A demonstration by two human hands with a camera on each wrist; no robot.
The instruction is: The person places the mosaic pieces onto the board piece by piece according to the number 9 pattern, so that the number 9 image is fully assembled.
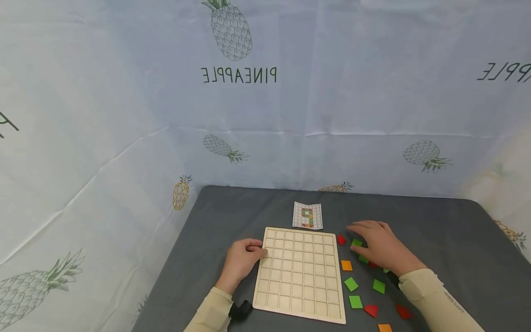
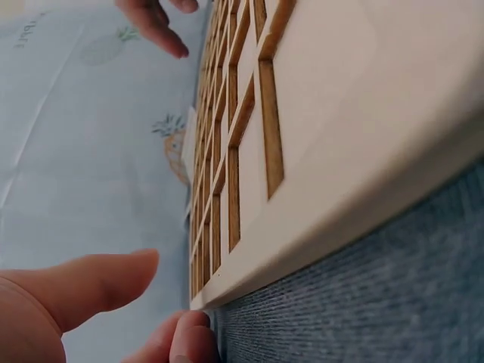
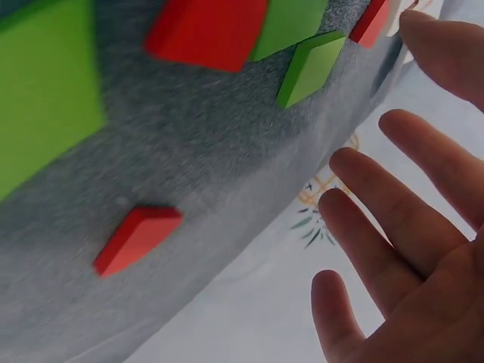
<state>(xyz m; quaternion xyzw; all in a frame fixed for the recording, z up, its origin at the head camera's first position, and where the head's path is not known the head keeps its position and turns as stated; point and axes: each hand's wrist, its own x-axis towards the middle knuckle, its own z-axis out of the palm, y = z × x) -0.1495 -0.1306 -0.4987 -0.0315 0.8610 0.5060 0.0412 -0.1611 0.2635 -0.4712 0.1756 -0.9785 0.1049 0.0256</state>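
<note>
Left hand (image 1: 242, 259) steadies grid board (image 1: 299, 272), long axis toward wall; right hand (image 1: 379, 246) over tiles (image 1: 356, 243)

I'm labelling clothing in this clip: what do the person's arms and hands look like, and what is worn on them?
Both hands are bare, no gloves or rings visible. The left sleeve and right sleeve are long, pale cream; the right one carries a small line of dark print, too small to read. A black device sits at the left wrist, and a black strap shows at the right wrist.
</note>
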